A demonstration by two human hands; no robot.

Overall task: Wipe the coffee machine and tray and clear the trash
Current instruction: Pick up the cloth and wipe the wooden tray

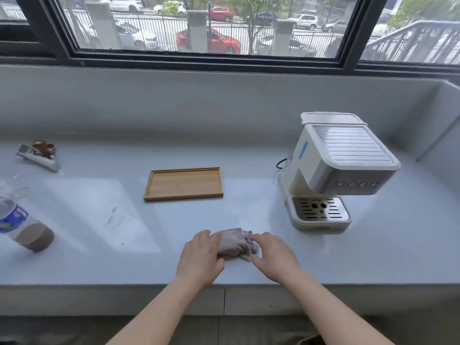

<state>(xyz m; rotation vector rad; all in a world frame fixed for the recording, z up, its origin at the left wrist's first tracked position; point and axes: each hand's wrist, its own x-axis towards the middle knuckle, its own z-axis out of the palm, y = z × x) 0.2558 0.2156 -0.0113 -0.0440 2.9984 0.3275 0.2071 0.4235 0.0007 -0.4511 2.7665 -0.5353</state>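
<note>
A crumpled pale cloth [235, 241] lies near the front edge of the counter. My left hand [200, 257] rests on its left side and my right hand [272, 255] touches its right side, fingers bent over the fabric. A white and silver coffee machine [333, 168] stands at the right, its drip grate facing me. An empty wooden tray [183, 184] lies in the middle, beyond the cloth. Trash sits at the left: crumpled wrappers [37, 154] at the back and a plastic bottle [21, 224] with brown liquid lying nearer.
The pale counter [249, 155] runs under a wide window [206, 23], with a low wall behind it and a raised side wall [438, 125] at the far right. A clear bottle cap [20, 192] lies beside the bottle. Faint smudges mark the counter left of centre.
</note>
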